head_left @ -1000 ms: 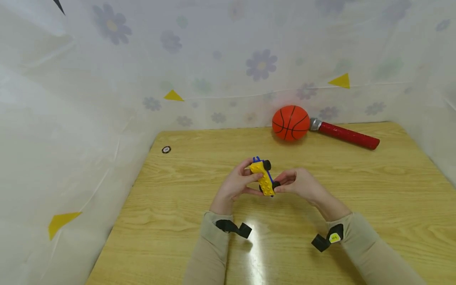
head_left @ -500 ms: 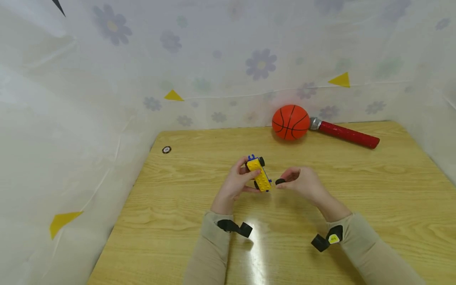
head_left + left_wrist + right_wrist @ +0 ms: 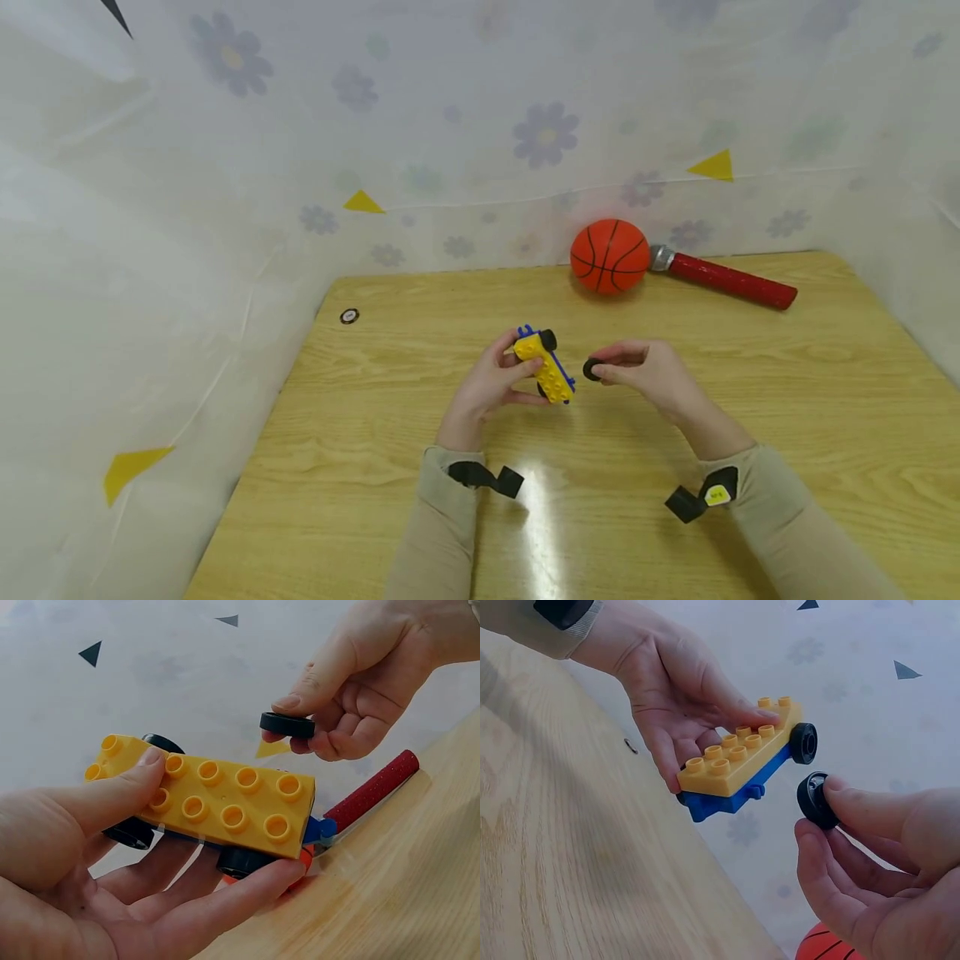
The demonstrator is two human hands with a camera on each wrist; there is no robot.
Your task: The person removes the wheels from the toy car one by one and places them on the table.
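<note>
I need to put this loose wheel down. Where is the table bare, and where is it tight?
Bare wood lies to the right of the right hand, out to the table edge, and on the left between the left hand and the small round sticker. The back edge is crowded by the basketball and red bat.

Toy car [image 3: 546, 371]: glossy studded plastic; wheel [image 3: 592, 368]: matt black; table [image 3: 750, 400]: varnished wood, shiny

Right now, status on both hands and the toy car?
Left hand holds yellow-and-blue brick toy car. Right hand pinches detached black wheel, apart from car. Nothing between them.
</note>
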